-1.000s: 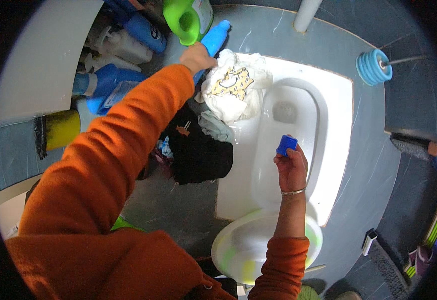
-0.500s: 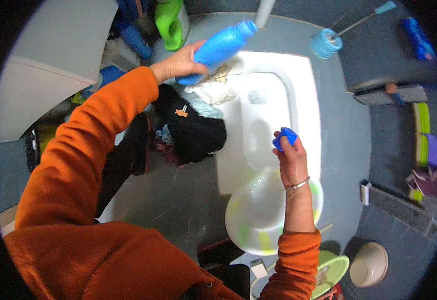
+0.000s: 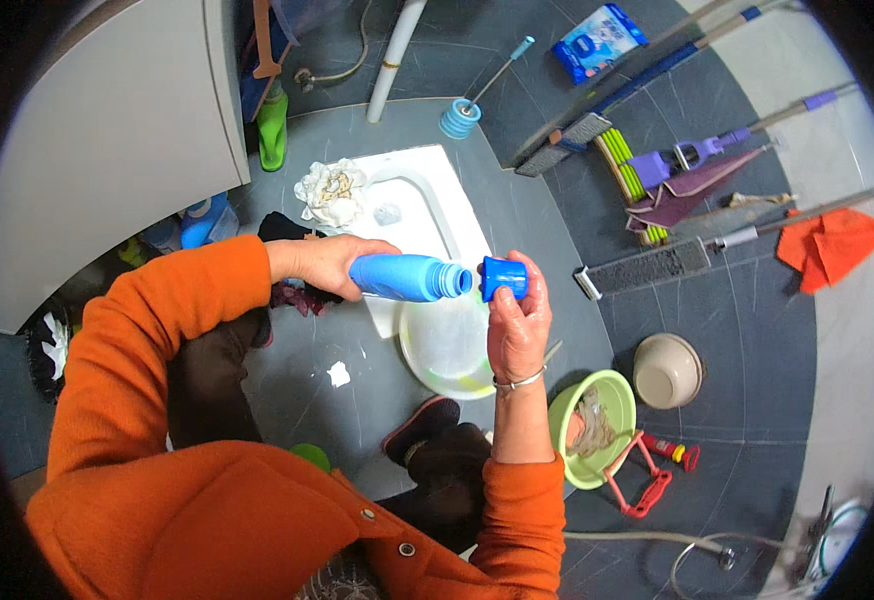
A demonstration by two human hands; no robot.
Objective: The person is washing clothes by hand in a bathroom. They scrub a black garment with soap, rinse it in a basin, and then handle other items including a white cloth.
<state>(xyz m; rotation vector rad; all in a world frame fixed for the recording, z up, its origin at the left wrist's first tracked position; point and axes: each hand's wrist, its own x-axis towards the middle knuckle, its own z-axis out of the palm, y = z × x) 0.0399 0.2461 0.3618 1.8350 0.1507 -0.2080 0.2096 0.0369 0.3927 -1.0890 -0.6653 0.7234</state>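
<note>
My left hand (image 3: 329, 262) is wrapped round a blue plastic bottle (image 3: 397, 277), which lies almost level with its uncapped, threaded neck pointing right. In my right hand (image 3: 519, 335) is a darker blue cap (image 3: 505, 279), gripped between thumb and fingers. The cap's rim faces the bottle mouth, with a small gap between them. I cannot make out any liquid passing across. Below both hands sits a round whitish basin (image 3: 427, 365), partly covered by the bottle and my right hand. Dark cloth (image 3: 282, 228) shows behind my left wrist.
A white squat toilet pan (image 3: 435, 180) lies beyond my hands, crumpled pale cloth (image 3: 332, 190) on its left edge. To the right are a green basin (image 3: 622, 400), a beige bucket (image 3: 669, 370) and several mops. A white cabinet (image 3: 117, 150) stands left; a blue toilet brush holder (image 3: 460, 119) stands far off.
The bottle has come down and rightward from the upper left, and its mouth now faces the cap. My right hand has turned the cap toward it. The whole view has shifted.
</note>
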